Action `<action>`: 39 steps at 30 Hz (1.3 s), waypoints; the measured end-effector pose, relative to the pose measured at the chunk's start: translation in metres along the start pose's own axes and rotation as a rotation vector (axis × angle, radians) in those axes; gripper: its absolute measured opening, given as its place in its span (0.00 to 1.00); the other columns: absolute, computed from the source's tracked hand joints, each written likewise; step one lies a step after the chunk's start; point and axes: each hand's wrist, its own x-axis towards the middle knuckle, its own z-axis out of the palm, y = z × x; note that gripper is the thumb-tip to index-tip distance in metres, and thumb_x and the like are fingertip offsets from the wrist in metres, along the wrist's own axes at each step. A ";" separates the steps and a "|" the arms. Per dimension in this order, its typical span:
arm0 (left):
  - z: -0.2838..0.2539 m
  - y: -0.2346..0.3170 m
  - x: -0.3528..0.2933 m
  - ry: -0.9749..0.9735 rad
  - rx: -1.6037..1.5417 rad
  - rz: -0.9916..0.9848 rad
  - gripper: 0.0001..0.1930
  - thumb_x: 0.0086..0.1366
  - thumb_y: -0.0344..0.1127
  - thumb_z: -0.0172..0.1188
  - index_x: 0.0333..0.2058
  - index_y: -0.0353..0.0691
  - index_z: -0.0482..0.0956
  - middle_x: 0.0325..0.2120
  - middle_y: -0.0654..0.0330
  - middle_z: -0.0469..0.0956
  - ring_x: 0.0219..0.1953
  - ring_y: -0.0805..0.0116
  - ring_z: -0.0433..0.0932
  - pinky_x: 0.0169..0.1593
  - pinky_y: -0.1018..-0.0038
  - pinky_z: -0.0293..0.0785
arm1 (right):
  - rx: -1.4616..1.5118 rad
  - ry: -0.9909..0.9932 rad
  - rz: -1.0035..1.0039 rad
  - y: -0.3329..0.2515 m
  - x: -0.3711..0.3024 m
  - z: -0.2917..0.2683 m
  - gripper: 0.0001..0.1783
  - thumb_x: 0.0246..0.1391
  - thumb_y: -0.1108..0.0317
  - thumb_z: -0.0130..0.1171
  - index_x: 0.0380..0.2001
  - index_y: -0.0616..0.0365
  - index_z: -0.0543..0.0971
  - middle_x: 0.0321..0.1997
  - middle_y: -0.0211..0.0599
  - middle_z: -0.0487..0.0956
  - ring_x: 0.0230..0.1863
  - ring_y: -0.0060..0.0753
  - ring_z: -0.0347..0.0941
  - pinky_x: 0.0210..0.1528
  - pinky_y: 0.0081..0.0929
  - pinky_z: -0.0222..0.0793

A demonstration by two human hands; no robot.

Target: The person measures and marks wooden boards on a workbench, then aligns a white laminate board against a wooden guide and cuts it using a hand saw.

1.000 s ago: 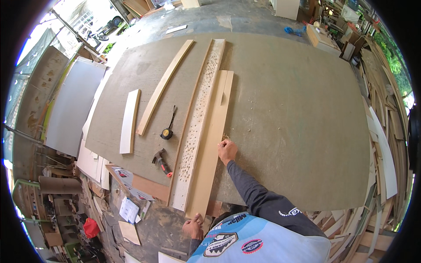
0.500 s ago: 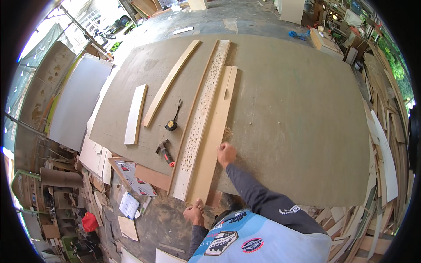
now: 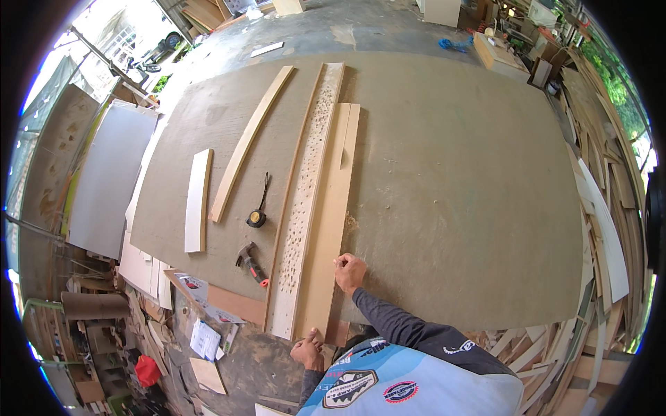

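Observation:
A long light-wood board (image 3: 325, 239) lies lengthwise before me, with a narrow strip along its far right side. My left hand (image 3: 308, 351) is at its near end, thumb on top and fingers curled around the end. Along the board's right edge, my right hand (image 3: 351, 273) is closed, thumb and forefinger pinched together; whatever they hold is too small to make out. Against the board's left side runs a white, speckled channel-shaped piece (image 3: 310, 166) with brown edges. A claw hammer (image 3: 252, 265) and a tape measure (image 3: 257, 218) lie left of it.
All this rests on a large grey-brown tabletop (image 3: 458, 208). A short white-faced board (image 3: 198, 201) and a long narrow wood strip (image 3: 251, 142) lie on the left. Sawdust (image 3: 352, 222) is beside the board. Piled offcuts (image 3: 610, 201) line the right side; sheets (image 3: 114, 177) lean at left.
The whole view has shifted, so things sit lower and further left. My right hand has come slightly nearer along the board's edge and turned. My left hand stays at the near end.

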 end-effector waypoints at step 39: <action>0.109 0.031 0.007 -0.088 0.071 0.032 0.17 0.54 0.24 0.73 0.21 0.37 0.68 0.14 0.58 0.71 0.10 0.71 0.67 0.14 0.74 0.62 | 0.041 0.026 -0.038 0.000 0.010 -0.001 0.05 0.50 0.72 0.65 0.25 0.61 0.80 0.23 0.42 0.80 0.24 0.35 0.77 0.29 0.33 0.72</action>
